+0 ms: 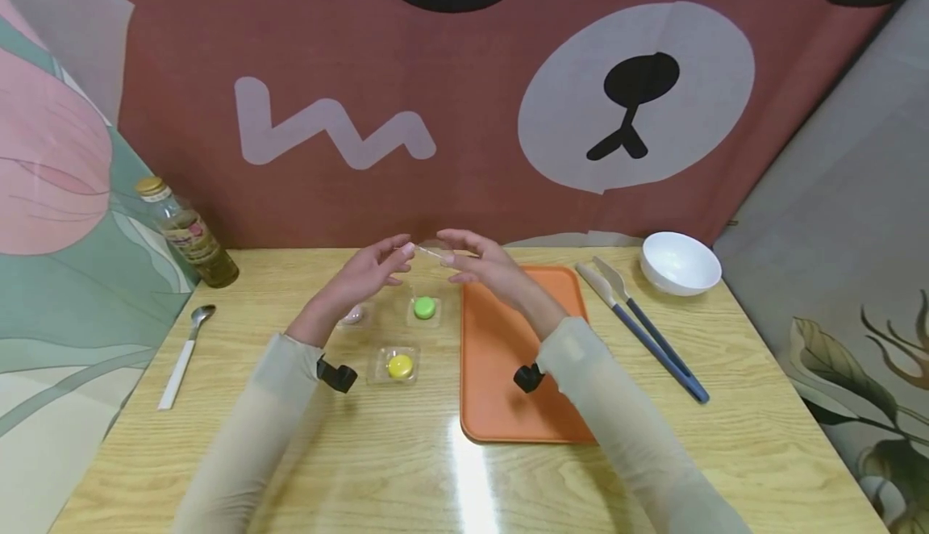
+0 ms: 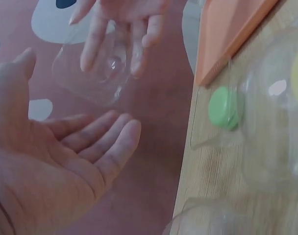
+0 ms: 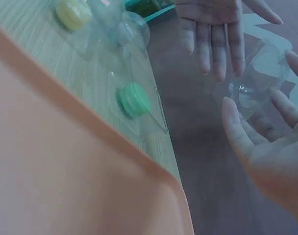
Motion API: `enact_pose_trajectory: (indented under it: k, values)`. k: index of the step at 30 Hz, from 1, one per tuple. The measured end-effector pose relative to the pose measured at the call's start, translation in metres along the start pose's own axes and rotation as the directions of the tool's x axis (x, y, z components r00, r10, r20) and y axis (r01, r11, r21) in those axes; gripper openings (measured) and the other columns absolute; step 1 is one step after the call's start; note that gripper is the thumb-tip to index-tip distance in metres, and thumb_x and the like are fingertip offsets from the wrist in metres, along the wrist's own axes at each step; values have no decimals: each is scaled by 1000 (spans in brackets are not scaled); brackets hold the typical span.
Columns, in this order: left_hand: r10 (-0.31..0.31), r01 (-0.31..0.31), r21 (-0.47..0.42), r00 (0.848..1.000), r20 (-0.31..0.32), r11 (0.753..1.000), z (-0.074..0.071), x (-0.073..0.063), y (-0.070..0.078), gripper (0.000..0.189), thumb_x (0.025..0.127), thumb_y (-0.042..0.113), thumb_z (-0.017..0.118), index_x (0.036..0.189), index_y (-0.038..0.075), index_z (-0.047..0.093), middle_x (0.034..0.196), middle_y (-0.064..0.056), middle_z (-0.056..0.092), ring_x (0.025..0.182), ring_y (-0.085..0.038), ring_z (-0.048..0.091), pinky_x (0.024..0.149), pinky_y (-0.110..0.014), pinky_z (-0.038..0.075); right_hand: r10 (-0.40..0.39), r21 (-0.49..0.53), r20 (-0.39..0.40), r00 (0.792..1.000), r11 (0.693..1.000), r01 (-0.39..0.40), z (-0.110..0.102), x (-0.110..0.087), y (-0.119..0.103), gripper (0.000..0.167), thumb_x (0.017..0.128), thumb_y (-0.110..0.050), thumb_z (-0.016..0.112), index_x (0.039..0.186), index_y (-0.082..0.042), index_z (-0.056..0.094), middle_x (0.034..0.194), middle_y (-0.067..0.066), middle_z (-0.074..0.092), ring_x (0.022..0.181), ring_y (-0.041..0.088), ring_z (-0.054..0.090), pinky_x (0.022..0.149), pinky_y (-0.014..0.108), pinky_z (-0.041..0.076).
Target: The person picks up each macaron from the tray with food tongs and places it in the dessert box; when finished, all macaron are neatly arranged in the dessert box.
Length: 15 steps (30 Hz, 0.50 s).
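Observation:
Above the far edge of the table, my right hand (image 1: pixel 482 264) pinches a thin clear plastic container piece (image 3: pixel 259 78) between thumb and fingers. My left hand (image 1: pixel 373 266) is held close by on the other side, its fingers stretched out in the left wrist view. Below the hands, a green macaron (image 1: pixel 424 307) sits in a clear plastic case on the table. Nearer to me is a yellow macaron (image 1: pixel 400 367) in a similar case. A pale macaron (image 1: pixel 354 316) lies partly hidden behind my left wrist. Beneath my right forearm lies an orange tray (image 1: pixel 501 405).
At the far left stands a bottle of brownish liquid (image 1: pixel 192 235), with a white-handled spoon (image 1: pixel 177 373) in front of it. Blue-handled tongs (image 1: pixel 656 340) lie right of the tray. A white bowl (image 1: pixel 681 264) is at the back right. A printed curtain (image 1: pixel 493 98) hangs behind the table.

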<state>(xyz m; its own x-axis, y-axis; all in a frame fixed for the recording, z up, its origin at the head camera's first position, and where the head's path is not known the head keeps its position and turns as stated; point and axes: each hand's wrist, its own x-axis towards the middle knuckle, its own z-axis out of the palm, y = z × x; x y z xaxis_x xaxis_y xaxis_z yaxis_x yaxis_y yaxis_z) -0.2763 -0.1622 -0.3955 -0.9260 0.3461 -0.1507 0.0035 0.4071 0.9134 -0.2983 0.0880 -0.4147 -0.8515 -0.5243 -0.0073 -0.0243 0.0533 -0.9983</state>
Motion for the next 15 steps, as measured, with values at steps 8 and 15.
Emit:
enact_pose_trajectory:
  k: [8, 15]
  values:
    - [43, -52, 84, 993, 114, 995, -9, -1, 0, 80, 99, 54, 58, 161, 15, 27, 164, -9, 36, 141, -35, 49, 113, -54, 44, -89, -194, 82, 993, 975, 103, 2, -1, 2, 61, 98, -15, 67, 154, -16, 42, 159, 8, 42, 142, 30, 47, 111, 51, 47]
    - [73, -98, 152, 984, 162, 983, -16, 1, -3, 81, 94, 43, 72, 161, 22, 30, 164, -3, 36, 143, -31, 47, 113, -53, 45, -140, -326, 132, 981, 929, 176, 2, -2, 1, 65, 96, -10, 68, 155, -19, 42, 158, 5, 39, 144, 29, 44, 110, 51, 48]
